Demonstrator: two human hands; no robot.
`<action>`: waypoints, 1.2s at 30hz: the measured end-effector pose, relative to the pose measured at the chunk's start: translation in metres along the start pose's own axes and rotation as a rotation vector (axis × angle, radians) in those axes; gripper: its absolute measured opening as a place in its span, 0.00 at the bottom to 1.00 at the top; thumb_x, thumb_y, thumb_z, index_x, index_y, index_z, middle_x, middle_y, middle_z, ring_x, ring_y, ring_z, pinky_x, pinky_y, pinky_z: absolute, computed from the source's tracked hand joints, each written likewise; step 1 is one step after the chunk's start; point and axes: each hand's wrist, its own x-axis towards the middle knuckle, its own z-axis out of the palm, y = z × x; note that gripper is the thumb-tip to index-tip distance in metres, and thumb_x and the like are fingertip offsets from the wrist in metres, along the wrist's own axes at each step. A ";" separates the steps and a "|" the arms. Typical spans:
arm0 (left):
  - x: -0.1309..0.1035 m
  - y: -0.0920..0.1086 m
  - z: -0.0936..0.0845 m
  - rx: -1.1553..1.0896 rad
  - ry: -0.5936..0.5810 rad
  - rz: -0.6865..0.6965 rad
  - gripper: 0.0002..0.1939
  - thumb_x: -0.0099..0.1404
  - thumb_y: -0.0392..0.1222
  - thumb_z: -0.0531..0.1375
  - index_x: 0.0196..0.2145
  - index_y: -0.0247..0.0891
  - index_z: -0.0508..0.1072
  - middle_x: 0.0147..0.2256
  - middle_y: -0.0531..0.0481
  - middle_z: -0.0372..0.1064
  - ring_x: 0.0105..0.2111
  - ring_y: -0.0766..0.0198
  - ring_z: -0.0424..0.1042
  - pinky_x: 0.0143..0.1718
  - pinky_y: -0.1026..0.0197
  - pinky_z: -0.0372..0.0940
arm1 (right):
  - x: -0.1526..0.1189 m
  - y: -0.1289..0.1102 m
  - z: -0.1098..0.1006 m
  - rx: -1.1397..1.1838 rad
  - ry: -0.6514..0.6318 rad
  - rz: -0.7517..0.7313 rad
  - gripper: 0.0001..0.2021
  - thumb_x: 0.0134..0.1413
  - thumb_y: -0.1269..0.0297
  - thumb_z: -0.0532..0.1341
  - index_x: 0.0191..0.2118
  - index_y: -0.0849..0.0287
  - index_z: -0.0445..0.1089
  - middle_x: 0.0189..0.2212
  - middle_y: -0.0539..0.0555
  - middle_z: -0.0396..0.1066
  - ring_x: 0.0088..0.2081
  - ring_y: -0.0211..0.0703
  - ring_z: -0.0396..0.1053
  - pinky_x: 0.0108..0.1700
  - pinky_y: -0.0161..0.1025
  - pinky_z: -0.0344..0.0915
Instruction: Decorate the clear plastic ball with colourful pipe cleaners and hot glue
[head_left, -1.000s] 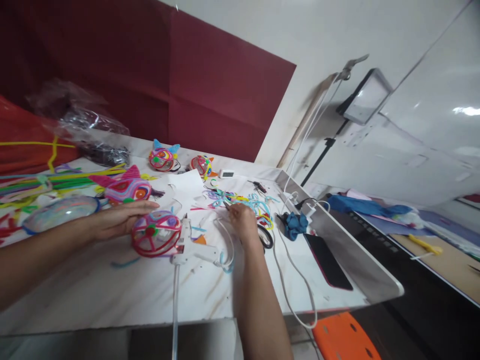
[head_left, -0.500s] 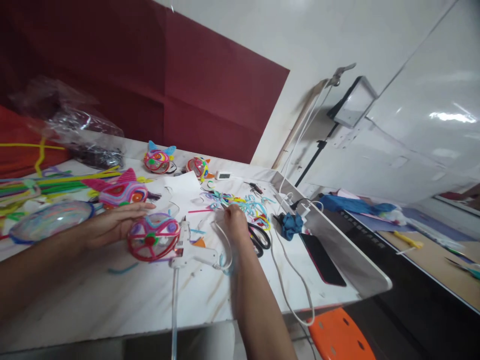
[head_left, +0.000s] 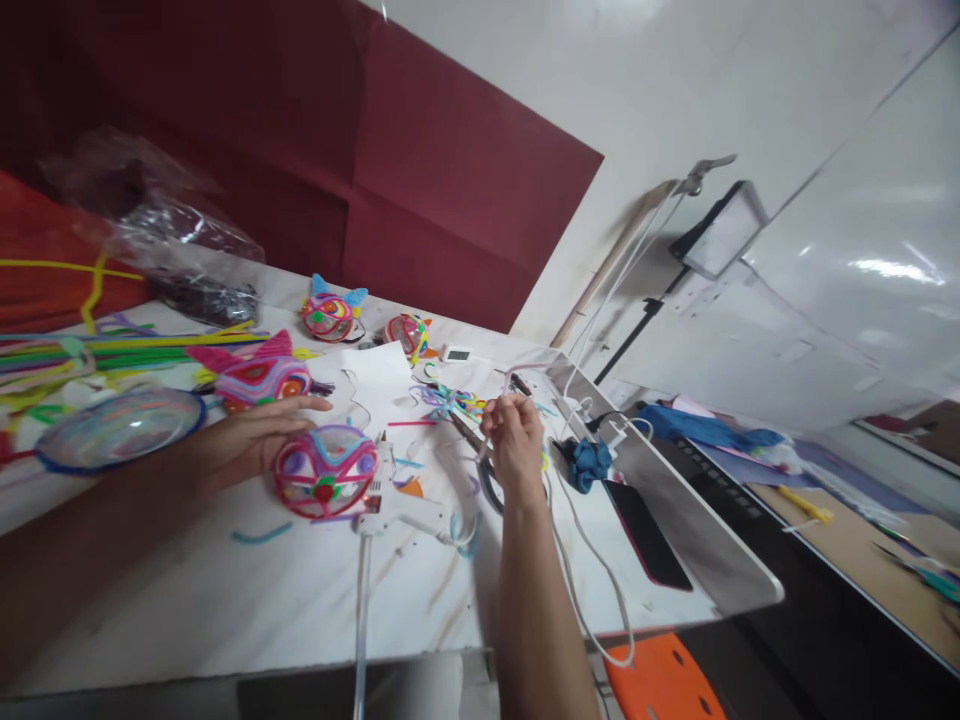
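My left hand (head_left: 262,437) rests with its fingers stretched out at the left edge of a round mask-like piece (head_left: 325,472) with pink, purple and red outlines. Right of that piece lies a white glue gun (head_left: 386,505) with a clear glue stick. My right hand (head_left: 516,430) is raised over the table with its fingers pinched; a thin pale strip seems to run from the fingertips, but it is blurred. Below this hand, the black-handled scissors (head_left: 489,486) are partly hidden. Cut coloured pieces (head_left: 457,401) lie just behind.
At the back stand two small decorated pieces (head_left: 330,315). A pink-eared mask (head_left: 266,378), a clear oval shape (head_left: 120,430) and coloured stems (head_left: 127,350) are at the left. A phone (head_left: 648,534), white cable (head_left: 592,570) and blue scrunchie (head_left: 586,463) lie at the right.
My right hand has lifted off the coloured pieces and moved right, with a pale strip now near its fingertips. My left hand stays beside the round piece. The view has shifted slightly.
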 end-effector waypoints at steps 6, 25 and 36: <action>-0.008 0.000 0.003 -0.196 -0.148 0.028 0.25 0.54 0.43 0.70 0.48 0.41 0.70 0.31 0.53 0.74 0.30 0.64 0.74 0.32 0.64 0.66 | -0.017 -0.045 0.018 -0.193 -0.163 -0.173 0.09 0.59 0.56 0.63 0.38 0.56 0.74 0.26 0.47 0.70 0.26 0.36 0.64 0.30 0.35 0.61; -0.018 -0.005 0.007 -0.198 -0.220 0.080 0.29 0.54 0.49 0.72 0.50 0.39 0.68 0.34 0.51 0.73 0.30 0.64 0.72 0.34 0.63 0.65 | -0.064 -0.044 0.044 -1.008 -0.456 -0.668 0.08 0.57 0.67 0.61 0.30 0.56 0.78 0.24 0.52 0.77 0.27 0.41 0.73 0.29 0.35 0.56; -0.018 -0.006 0.013 -0.038 -0.128 0.162 0.16 0.56 0.46 0.72 0.36 0.36 0.74 0.27 0.54 0.68 0.26 0.68 0.65 0.28 0.66 0.57 | -0.068 -0.065 0.058 -1.221 -0.601 -0.381 0.07 0.56 0.65 0.61 0.31 0.55 0.78 0.29 0.54 0.81 0.32 0.46 0.76 0.30 0.37 0.53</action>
